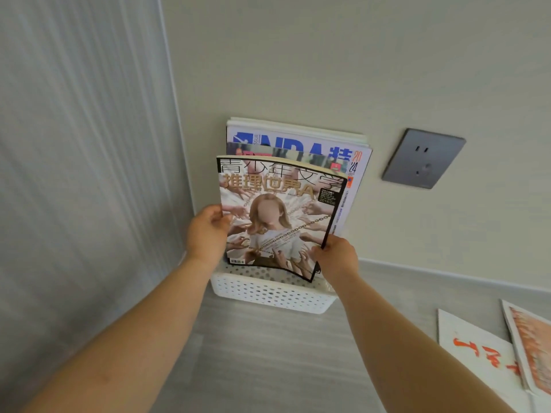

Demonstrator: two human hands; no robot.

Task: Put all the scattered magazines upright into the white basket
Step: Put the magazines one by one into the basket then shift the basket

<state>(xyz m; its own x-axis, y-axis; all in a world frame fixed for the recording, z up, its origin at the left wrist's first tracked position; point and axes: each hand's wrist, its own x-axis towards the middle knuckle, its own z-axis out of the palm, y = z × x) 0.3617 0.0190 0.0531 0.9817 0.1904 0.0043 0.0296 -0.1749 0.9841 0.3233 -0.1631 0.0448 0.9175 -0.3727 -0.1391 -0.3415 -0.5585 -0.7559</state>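
- The left hand (207, 231) and right hand (337, 257) pinch the side edges of a glossy, bowed magazine (277, 216), whose lower edge is at the mouth of the perforated white plastic basket (268, 293).
- At 12 o'clock behind it stand upright magazines (298, 141), largely hidden.
- At 4 o'clock lie floor magazines (477, 353), cut off by the frame.

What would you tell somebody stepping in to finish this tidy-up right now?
Left hand: grips the left edge of the held magazine.
Right hand: pinches its lower right edge.
It is upright, with its bottom edge at the mouth of the white basket, and not yet released.
Done: the NBA magazine and a second magazine stand in the basket by the wall.
Left: lower this one in, then fetch the white-covered magazine and the orange-covered magazine from the floor on the right.
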